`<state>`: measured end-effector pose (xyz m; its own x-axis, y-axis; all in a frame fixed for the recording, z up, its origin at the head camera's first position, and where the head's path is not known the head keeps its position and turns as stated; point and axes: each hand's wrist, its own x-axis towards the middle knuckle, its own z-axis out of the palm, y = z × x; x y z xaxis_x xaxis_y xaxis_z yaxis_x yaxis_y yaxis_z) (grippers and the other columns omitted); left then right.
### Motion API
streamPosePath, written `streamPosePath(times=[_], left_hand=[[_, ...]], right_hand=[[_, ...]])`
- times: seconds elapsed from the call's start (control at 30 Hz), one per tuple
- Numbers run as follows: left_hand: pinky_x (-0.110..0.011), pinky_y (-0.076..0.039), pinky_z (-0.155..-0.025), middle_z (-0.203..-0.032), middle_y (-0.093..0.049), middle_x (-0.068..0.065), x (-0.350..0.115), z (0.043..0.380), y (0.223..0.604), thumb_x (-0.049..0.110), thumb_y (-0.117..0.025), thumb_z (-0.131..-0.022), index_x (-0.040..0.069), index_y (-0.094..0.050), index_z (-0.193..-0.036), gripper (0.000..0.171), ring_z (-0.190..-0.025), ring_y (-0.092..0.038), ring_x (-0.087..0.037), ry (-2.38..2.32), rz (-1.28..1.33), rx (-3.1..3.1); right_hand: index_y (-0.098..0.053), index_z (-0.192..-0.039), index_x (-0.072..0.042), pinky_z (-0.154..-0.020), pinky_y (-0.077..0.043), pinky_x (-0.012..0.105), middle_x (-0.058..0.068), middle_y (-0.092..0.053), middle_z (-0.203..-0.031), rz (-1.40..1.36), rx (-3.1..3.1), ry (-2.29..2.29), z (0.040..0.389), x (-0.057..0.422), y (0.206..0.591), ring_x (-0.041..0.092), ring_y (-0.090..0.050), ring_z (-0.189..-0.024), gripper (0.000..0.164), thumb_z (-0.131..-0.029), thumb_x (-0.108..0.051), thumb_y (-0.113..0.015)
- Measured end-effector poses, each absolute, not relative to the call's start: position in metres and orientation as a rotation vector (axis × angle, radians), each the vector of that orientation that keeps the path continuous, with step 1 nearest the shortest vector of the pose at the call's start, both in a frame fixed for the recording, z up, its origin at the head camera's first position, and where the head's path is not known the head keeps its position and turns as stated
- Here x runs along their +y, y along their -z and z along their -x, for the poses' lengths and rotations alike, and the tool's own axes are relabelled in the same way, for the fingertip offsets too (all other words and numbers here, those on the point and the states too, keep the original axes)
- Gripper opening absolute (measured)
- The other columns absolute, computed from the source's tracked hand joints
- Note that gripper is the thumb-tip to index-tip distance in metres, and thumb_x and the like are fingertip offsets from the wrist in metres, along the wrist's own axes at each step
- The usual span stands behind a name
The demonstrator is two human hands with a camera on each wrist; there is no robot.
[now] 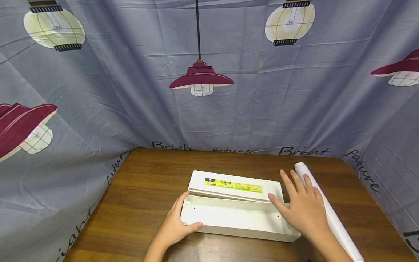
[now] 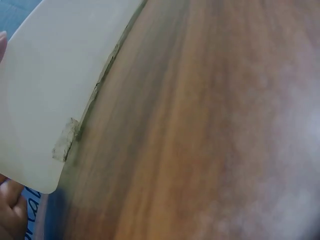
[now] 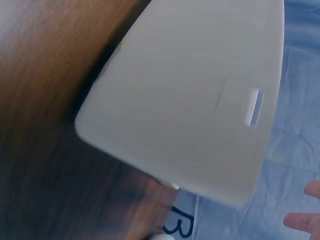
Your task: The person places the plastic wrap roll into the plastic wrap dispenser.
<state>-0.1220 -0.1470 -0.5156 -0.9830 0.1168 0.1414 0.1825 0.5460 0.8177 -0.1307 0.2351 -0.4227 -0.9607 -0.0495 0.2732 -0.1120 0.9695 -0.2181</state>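
Observation:
A long white plastic box (image 1: 232, 214) lies open-topped on the table, its interior bare. Hinged or leaning behind it is a white lid (image 1: 198, 180) with a yellow-green label (image 1: 232, 185). My left hand (image 1: 171, 227) grips the box's left end, thumb over the front rim and fingers at the back corner. Fingers spread, my right hand (image 1: 306, 209) hovers by the box's right end, between it and a white roll (image 1: 340, 229). In the left wrist view a ragged tape scrap (image 2: 65, 140) sticks to the box's lower edge. The right wrist view shows a small slot (image 3: 254, 107).
The brown wooden table (image 1: 140, 189) reflects light near its front edge. A blue-grey curtain (image 1: 248, 109) printed with lamps and lettering hangs behind and along both sides. The white roll slants along the table's right side, partly behind my right hand.

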Motion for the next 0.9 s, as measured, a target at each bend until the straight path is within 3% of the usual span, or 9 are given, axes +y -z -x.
streamPosePath(times=[0.6,0.9], left_hand=[[-0.046,-0.043,-0.102,-0.144,-0.043,-0.001,-0.151,0.126,0.519,0.043,-0.092,-0.064,0.024,-0.03,-0.153,0.11,-0.124,-0.049,-0.02,1.617,0.308,-2.693],[-0.042,-0.04,-0.105,-0.153,-0.034,-0.004,-0.148,0.125,0.524,0.032,-0.09,-0.069,0.027,-0.025,-0.155,0.108,-0.129,-0.044,-0.021,1.774,0.281,-2.613]], right_hand=[[-0.017,-0.16,-0.023,-0.097,-0.023,0.076,0.025,-0.027,-0.157,-0.008,-2.913,-0.345,0.135,0.28,0.432,0.059,-0.019,-0.139,0.087,-0.093,-0.069,-0.047],[-0.01,-0.161,-0.023,-0.094,-0.022,0.077,0.029,-0.023,-0.157,0.074,-2.956,-0.365,0.137,0.301,0.443,0.062,-0.016,-0.138,0.089,-0.093,-0.069,-0.046]])
